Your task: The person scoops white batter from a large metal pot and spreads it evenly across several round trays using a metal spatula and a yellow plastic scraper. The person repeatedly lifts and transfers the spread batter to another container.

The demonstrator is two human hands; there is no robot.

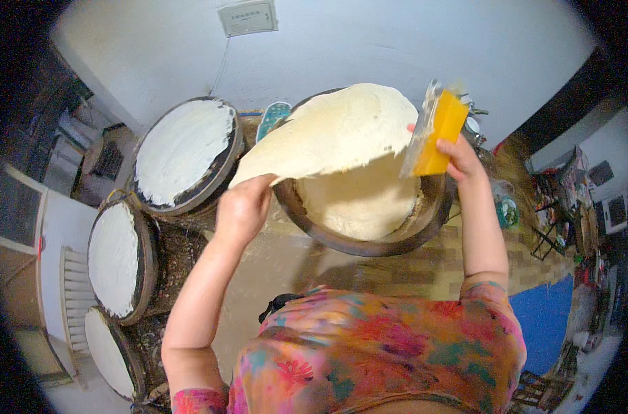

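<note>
A thin, pale, flexible sheet like a large pancake (pixel 340 132) hangs raised and slanting between my hands. My left hand (pixel 244 209) pinches its near left edge. My right hand (pixel 464 158) grips a yellow scraper (pixel 441 134) with a clear, batter-smeared blade edge. A fingertip of that hand shows at the sheet's right border; whether it also holds the sheet, I cannot tell. Beneath lies a round, dark-rimmed pan or basin (pixel 368 249) with a cream-coloured surface inside, partly in the sheet's shadow. The sheet hides its far part.
Several round griddles coated with white batter stand at left: a big one (pixel 184 152), a second (pixel 114 259) and a third (pixel 107 352). A teal patterned object (pixel 274 119) is behind the sheet. The wall (pixel 397 46) rises beyond. A blue panel (pixel 544 323) lies at right.
</note>
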